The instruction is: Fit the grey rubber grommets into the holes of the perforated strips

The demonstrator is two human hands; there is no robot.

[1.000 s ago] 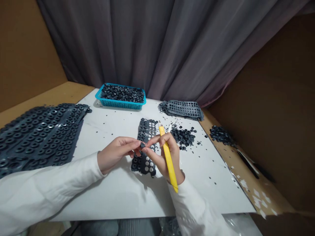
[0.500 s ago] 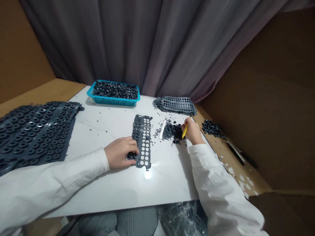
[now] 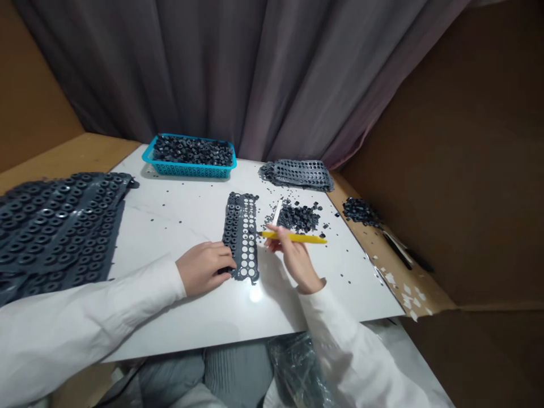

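Note:
A narrow black rubber sheet point(image 3: 240, 218) lies on the white tabletop. Raised rings fill its left half; rows of round holes run down its right. My left hand point(image 3: 206, 266) rests on the sheet's lower left edge, fingers curled and pressed onto it, partly hiding the rings there. In my right hand point(image 3: 297, 263) is a slim yellow pen-like tool point(image 3: 304, 238), gripped between thumb and fingers. Its dark tip points left, at the holed side of the sheet. Just beyond that hand are a pile of small black pieces point(image 3: 300, 218) and a white stick point(image 3: 277, 212).
A blue basket point(image 3: 193, 170) full of black rings stands at the back. Large ringed rubber sheets point(image 3: 63, 226) lie at the left. Stacked holed sheets point(image 3: 301, 173) lie at the back right. On the cardboard at right are another black pile point(image 3: 359, 209) and a knife-like tool point(image 3: 397, 249).
My right hand has moved left from the black pile to the sheet, and the yellow tool has swung to nearly level. My left hand stays on the sheet. The view has shifted slightly.

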